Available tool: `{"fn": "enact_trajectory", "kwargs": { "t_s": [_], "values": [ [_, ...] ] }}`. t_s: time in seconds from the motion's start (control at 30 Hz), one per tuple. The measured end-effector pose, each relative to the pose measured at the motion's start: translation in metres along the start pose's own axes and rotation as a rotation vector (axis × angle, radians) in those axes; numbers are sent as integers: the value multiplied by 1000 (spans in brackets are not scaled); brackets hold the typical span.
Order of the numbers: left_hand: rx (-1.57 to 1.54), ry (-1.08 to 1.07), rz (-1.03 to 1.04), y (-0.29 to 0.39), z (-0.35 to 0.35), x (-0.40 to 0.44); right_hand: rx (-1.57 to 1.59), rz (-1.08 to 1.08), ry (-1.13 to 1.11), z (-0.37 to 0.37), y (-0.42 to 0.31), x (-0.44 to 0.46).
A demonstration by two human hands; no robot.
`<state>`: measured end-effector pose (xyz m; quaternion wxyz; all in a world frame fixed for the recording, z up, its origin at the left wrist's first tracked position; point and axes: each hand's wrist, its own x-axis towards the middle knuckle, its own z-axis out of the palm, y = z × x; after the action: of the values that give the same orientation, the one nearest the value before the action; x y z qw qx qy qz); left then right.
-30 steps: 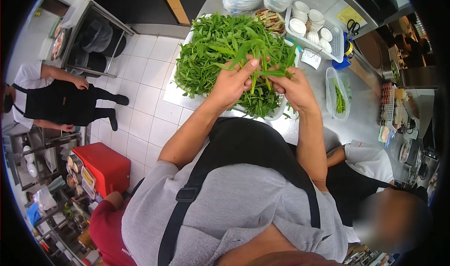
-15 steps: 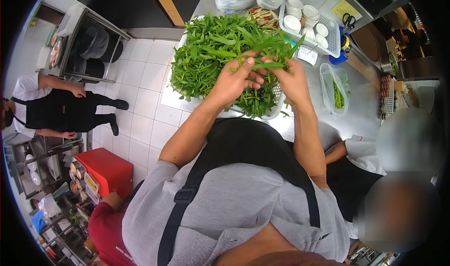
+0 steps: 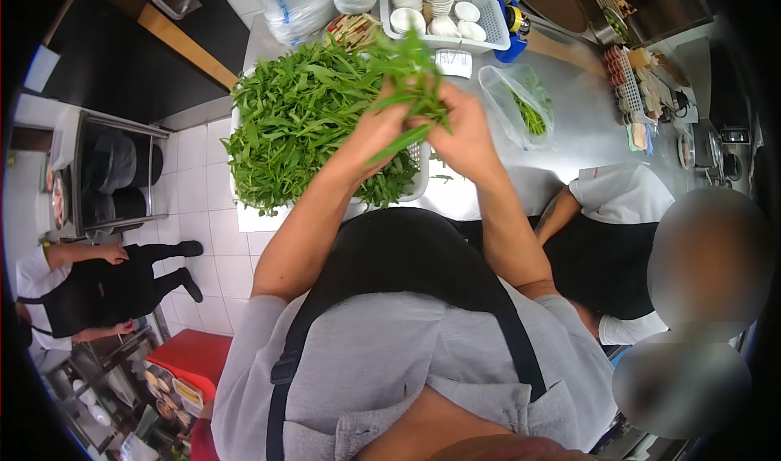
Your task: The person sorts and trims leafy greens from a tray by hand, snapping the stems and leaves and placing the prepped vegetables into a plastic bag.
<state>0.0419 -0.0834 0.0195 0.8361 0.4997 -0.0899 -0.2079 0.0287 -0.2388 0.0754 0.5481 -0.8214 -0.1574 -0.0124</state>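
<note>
A large heap of green leafy stems (image 3: 293, 119) fills a white basket (image 3: 425, 172) on the steel counter. My left hand (image 3: 381, 132) and my right hand (image 3: 460, 132) are close together above the basket's right side. Between them is a small bunch of leafy stems (image 3: 415, 75), blurred by motion, with leaves pointing up and one long leaf hanging down to the left. Both hands have their fingers closed round the bunch, and the fingertips are partly hidden by leaves.
Behind are wrapped containers (image 3: 285, 6) and a basket of small white dishes (image 3: 488, 22). A clear bag of greens (image 3: 525, 107) lies on the counter at right. A co-worker in an apron (image 3: 602, 250) is close at right, another person (image 3: 98, 294) at far left. A red box (image 3: 191, 355) sits lower left.
The view has turned, shifting the basket and counter leftward. My hands have moved from over the heap toward its right edge, still with stems, and are now closer together.
</note>
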Motion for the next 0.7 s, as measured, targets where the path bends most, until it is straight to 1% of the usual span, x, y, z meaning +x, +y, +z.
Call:
{"fn": "enact_trajectory", "kwargs": {
  "t_s": [0.07,0.13,0.2,0.27,0.3,0.37,0.4,0.43,0.5,0.53,0.6,0.63,0.7],
  "values": [
    [91,-82,-144,19,27,21,-44,19,126,-20,10,-8],
    [352,-234,53,5,45,43,-45,74,228,-43,20,-16],
    [505,-316,158,1,53,61,-129,47,350,-71,57,-28],
    [553,-324,164,3,59,77,-190,87,494,-107,85,-42],
    [584,-165,246,-7,60,92,-218,107,567,-120,97,-48],
    [827,-40,267,-42,54,131,-258,116,597,-134,125,-53],
    [945,28,282,-59,54,145,-281,117,610,-139,130,-54],
    [904,11,192,-71,57,155,-428,46,614,-127,121,-49],
    [822,-23,22,-82,69,172,-661,-50,500,-125,152,-43],
    [788,34,96,-83,77,174,-777,-93,442,-125,172,-40],
    [716,148,239,-83,90,172,-833,-88,380,-132,192,-33],
    [743,176,291,-84,94,175,-860,-84,346,-136,205,-30],
    [822,146,390,-85,98,179,-1156,66,291,-173,281,-32]
  ]
}}
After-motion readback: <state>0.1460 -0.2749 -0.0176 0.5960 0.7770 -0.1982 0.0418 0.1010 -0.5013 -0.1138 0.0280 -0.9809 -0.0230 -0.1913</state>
